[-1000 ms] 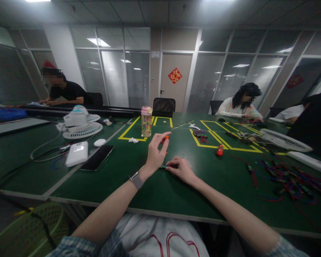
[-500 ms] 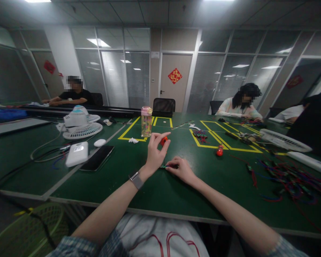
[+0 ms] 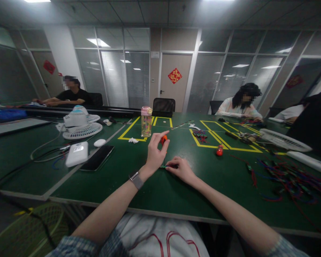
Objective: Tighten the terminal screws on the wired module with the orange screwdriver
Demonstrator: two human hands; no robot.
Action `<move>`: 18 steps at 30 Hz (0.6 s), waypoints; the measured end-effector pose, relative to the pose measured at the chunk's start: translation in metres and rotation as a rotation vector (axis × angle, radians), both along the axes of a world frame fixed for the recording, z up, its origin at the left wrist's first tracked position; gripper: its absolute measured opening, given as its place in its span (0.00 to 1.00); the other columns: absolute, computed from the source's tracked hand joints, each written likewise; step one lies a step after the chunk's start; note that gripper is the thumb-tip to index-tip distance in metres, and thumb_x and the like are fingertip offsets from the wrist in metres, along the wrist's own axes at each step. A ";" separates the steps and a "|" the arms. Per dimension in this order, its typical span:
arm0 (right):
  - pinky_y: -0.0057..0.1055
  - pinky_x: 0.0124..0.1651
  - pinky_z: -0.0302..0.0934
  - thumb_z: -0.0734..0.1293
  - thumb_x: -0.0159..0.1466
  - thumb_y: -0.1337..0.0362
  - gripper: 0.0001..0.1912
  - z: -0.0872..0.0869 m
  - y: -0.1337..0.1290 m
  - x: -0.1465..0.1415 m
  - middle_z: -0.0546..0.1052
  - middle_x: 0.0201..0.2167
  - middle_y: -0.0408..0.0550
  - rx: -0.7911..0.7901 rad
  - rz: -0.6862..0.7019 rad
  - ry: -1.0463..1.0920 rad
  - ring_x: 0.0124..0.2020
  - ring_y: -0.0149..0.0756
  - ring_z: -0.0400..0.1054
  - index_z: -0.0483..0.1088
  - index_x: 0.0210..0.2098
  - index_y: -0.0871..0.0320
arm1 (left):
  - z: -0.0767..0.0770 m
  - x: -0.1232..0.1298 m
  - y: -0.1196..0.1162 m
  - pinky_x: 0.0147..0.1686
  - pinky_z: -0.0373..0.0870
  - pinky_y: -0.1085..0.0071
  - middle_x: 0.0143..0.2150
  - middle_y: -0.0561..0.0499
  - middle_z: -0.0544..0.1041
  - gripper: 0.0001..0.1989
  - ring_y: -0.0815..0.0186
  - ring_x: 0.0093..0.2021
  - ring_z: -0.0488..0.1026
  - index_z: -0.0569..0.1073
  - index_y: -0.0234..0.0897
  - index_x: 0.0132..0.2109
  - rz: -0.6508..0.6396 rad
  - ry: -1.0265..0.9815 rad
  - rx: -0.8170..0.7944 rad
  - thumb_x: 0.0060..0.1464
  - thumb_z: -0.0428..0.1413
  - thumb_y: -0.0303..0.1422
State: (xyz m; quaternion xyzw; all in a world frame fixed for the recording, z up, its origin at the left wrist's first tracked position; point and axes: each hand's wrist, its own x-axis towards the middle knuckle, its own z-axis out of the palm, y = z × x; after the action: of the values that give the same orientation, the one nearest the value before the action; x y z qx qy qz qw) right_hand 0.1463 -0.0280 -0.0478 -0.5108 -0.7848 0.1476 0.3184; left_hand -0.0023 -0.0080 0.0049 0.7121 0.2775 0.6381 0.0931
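Observation:
My left hand (image 3: 155, 151), with a grey watch on its wrist, is closed around a screwdriver (image 3: 163, 139) with an orange handle. The thin dark shaft points down at a small green circuit board (image 3: 163, 166) on the table. Whether the tip touches the board I cannot make out. My right hand (image 3: 180, 169) rests low on the table and pinches the board's right end, where dark wires show under the fingers. Most of the board is hidden behind my hands.
A pink-lidded bottle (image 3: 146, 122) stands beyond my left hand. Leftward lie a phone (image 3: 97, 158), a white power bank (image 3: 77, 154) and a white fan (image 3: 82, 129). A red-orange object (image 3: 219, 150) and wired boards (image 3: 291, 178) lie rightward. Other people sit across the table.
My left hand and the screwdriver have shifted very slightly, with a small turn of the handle. My right hand stays on the board. The person at the far left has moved their head.

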 end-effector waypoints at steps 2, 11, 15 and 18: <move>0.29 0.38 0.59 0.68 0.57 0.65 0.07 0.000 0.000 0.000 0.74 0.29 0.47 0.001 -0.004 -0.001 0.33 0.35 0.67 0.79 0.34 0.57 | 0.001 0.000 -0.001 0.42 0.66 0.69 0.38 0.50 0.68 0.11 0.67 0.38 0.67 0.71 0.40 0.48 0.036 0.013 0.025 0.58 0.54 0.32; 0.28 0.38 0.59 0.68 0.57 0.65 0.07 0.003 -0.001 -0.001 0.75 0.30 0.47 -0.005 -0.009 0.001 0.33 0.34 0.67 0.79 0.34 0.57 | 0.001 -0.003 -0.002 0.48 0.65 0.67 0.46 0.48 0.71 0.16 0.66 0.47 0.68 0.69 0.40 0.52 -0.066 -0.005 -0.010 0.64 0.41 0.30; 0.28 0.38 0.59 0.68 0.58 0.65 0.07 0.000 0.000 0.000 0.75 0.30 0.47 0.008 0.005 0.006 0.33 0.34 0.67 0.79 0.34 0.57 | 0.002 -0.002 -0.002 0.44 0.66 0.69 0.42 0.49 0.72 0.13 0.66 0.42 0.69 0.69 0.40 0.52 -0.042 -0.016 -0.011 0.63 0.45 0.30; 0.29 0.38 0.59 0.68 0.58 0.65 0.07 -0.001 0.000 0.000 0.75 0.30 0.47 0.010 0.004 0.008 0.32 0.35 0.67 0.79 0.33 0.57 | 0.002 -0.001 -0.002 0.42 0.65 0.69 0.39 0.50 0.70 0.11 0.67 0.39 0.68 0.71 0.40 0.48 0.009 -0.006 0.010 0.59 0.52 0.32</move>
State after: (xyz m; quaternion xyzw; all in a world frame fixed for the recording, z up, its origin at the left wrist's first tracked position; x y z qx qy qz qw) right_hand 0.1466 -0.0277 -0.0485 -0.5070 -0.7852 0.1465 0.3239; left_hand -0.0036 -0.0098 0.0070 0.7095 0.2770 0.6420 0.0874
